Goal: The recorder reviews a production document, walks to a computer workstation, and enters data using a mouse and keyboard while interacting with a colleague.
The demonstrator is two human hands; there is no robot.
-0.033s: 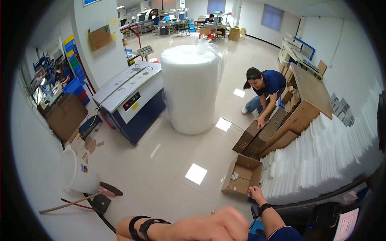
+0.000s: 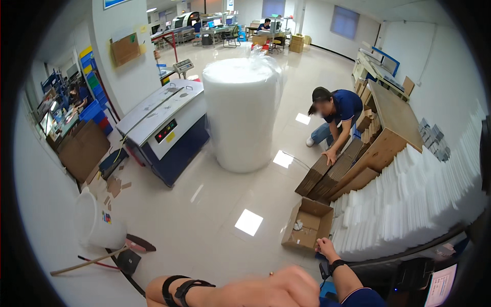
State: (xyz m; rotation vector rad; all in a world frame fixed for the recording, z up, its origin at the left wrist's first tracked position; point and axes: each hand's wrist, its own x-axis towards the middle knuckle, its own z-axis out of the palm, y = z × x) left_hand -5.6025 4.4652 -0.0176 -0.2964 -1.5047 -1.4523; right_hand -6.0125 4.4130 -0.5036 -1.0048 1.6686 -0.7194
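Note:
My left hand (image 2: pixel 294 287) crosses the lower middle on a strapped forearm. It is slightly blurred, with its fingers curled under; anything inside them is hidden. Farther right, my right hand (image 2: pixel 324 245) is beside the near right corner of an open cardboard box (image 2: pixel 287 233). Its fingers are closed together, and whatever they hold is too small to make out. A few small pale scraps (image 2: pixel 298 225) lie in the box. Beyond it, a crouching co-worker (image 2: pixel 343 110) in a dark blue shirt has both hands on a stack of flattened cardboard (image 2: pixel 327 171) standing on edge.
A tall roll of white wrap (image 2: pixel 239 115) stands mid-floor beside a strapping machine (image 2: pixel 163 128). White foam sheets (image 2: pixel 394 199) line the right side, next to a wooden shelf (image 2: pixel 391 110). At left are a white bin (image 2: pixel 97 220), a broom (image 2: pixel 92 261) and a dustpan (image 2: pixel 129 261).
My left hand has shifted very slightly to the right. The surroundings have slid a few pixels left in the view. My right hand and the co-worker look much the same.

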